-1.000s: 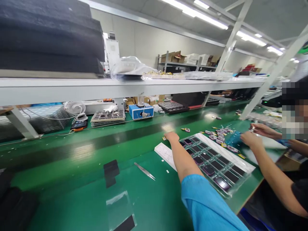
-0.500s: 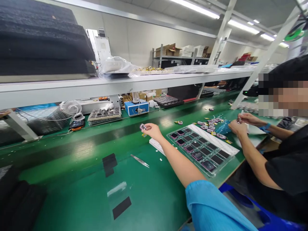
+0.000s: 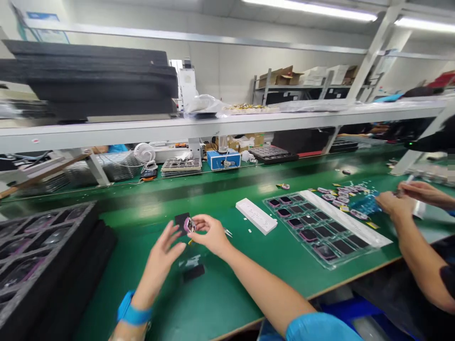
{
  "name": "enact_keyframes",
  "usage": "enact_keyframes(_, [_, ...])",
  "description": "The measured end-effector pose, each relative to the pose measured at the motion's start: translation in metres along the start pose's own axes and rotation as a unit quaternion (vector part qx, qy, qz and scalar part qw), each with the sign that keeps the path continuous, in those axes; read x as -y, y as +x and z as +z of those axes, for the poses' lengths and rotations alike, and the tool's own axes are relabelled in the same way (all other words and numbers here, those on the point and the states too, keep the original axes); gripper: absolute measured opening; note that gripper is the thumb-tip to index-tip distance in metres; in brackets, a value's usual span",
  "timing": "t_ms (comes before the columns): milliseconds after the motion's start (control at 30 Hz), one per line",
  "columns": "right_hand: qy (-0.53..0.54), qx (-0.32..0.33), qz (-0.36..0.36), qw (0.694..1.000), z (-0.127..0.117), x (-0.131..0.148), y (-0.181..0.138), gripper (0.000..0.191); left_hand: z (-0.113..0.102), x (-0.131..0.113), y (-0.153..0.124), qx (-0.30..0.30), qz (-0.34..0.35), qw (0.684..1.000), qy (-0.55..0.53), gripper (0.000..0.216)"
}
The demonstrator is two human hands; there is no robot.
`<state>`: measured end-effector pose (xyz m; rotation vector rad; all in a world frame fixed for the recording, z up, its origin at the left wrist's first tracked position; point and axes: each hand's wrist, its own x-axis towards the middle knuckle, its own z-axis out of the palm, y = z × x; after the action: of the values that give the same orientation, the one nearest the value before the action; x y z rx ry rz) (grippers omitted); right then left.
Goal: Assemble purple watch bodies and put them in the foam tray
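Note:
My right hand [image 3: 209,233] pinches a small purple-rimmed part [image 3: 189,224] above the green bench. My left hand [image 3: 164,253] is raised just left of it, fingers spread, touching nothing I can see. A black pad [image 3: 181,220] lies behind the part and another dark piece [image 3: 194,272] lies below my hands. A clear tray of dark parts [image 3: 313,228] sits to the right, beside a white block [image 3: 256,215]. Tweezers [image 3: 227,232] peek out past my right hand.
A co-worker's hands [image 3: 401,199] work at the right among several loose purple parts [image 3: 337,194]. Black foam trays [image 3: 35,251] holding parts fill the left. A shelf [image 3: 213,124] runs overhead with black foam sheets; a blue box [image 3: 223,159] stands behind.
My right hand pulled back from near the clear tray toward me with the purple part. The view swung left, my left hand came into view, and the foam trays appeared.

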<state>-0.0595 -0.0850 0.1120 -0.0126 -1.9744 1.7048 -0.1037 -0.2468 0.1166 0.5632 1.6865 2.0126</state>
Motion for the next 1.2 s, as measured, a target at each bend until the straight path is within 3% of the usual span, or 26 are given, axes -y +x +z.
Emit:
enact_keyframes(167, [-0.106,-0.012,-0.022,0.994,0.009,-0.008,-0.021,0.025,0.009,0.017,0.011,0.089,-0.048,0.99,-0.101,0.056])
enact_keyframes(300, [-0.171,0.042,-0.051,0.983,0.001,-0.008,-0.024,0.03,0.0,0.023,0.015,0.065,-0.065,0.99,-0.107,0.044])
enact_keyframes(400, [-0.157,0.071,-0.07,0.983,-0.003,-0.007,-0.021,0.033,-0.009,0.023,0.018,0.05,-0.082,0.99,-0.106,0.037])
enact_keyframes(533, [-0.123,0.02,-0.04,0.991,-0.007,-0.012,-0.016,0.006,-0.014,0.023,0.023,0.022,-0.103,0.984,-0.144,0.041])
enact_keyframes(600, [-0.108,0.01,-0.036,0.993,-0.007,-0.014,-0.015,0.003,-0.014,0.024,0.023,0.024,-0.118,0.981,-0.154,0.046])
enact_keyframes(967, [-0.097,0.026,-0.084,0.991,0.008,-0.018,-0.029,0.006,-0.018,0.031,0.02,0.068,-0.089,0.979,-0.171,0.065])
enact_keyframes(1200, [-0.095,0.033,-0.063,0.993,0.011,-0.02,-0.03,0.005,-0.018,0.035,0.023,0.054,-0.08,0.985,-0.144,0.056])
